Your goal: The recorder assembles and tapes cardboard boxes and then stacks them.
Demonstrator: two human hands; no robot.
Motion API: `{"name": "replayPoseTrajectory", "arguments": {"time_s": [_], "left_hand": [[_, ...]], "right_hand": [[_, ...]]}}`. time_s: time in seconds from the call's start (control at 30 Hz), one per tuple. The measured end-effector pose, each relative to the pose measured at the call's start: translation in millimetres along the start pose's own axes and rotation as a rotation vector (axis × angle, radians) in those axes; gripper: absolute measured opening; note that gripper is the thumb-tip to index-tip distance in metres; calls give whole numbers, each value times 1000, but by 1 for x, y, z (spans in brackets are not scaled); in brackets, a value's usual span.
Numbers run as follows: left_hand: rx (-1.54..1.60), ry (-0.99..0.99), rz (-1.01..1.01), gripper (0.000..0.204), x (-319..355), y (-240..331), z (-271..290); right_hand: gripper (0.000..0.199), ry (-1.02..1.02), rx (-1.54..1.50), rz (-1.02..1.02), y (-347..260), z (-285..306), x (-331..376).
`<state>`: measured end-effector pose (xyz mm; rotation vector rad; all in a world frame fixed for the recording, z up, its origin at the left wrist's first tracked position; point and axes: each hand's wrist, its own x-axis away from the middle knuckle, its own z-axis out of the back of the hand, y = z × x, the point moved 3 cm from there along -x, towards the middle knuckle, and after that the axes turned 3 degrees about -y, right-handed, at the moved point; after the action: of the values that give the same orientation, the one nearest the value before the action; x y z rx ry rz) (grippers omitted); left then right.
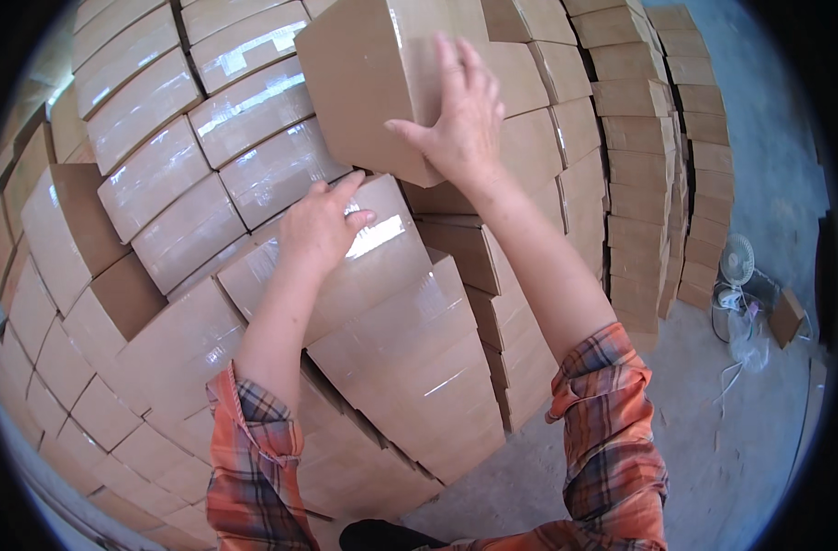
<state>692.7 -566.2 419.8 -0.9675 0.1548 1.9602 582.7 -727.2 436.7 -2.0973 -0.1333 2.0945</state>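
A brown cardboard box (373, 78) is held tilted at the top of a tall stack of taped cardboard boxes (180, 174). My right hand (460, 115) grips its right side, fingers spread over its face and thumb under the lower edge. My left hand (323, 225) lies flat on the taped top of another box (364, 266) just below it, fingers apart. Both forearms come up from the lower edge in orange plaid sleeves.
More stacked cardboard boxes (653, 156) rise in columns to the right. A small white fan (737, 262), a clear plastic bag (748, 340) and a loose small box (786, 317) sit on the concrete floor (713, 432) at the right.
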Motion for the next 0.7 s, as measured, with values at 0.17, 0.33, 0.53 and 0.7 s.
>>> {"name": "replayPoseTrajectory", "arguments": {"time_s": [0.17, 0.33, 0.53, 0.7], "left_hand": [[-43, -116, 84, 71, -17, 0, -12], [67, -126, -18, 77, -26, 1, -20], [181, -67, -203, 79, -29, 10, -26], [176, -14, -333, 83, -21, 11, -24]], "right_hand": [[125, 58, -254, -223, 47, -12, 11], [117, 80, -210, -410, 88, -7, 17], [107, -119, -843, -561, 105, -23, 25], [113, -46, -788, -583, 98, -18, 26]]}}
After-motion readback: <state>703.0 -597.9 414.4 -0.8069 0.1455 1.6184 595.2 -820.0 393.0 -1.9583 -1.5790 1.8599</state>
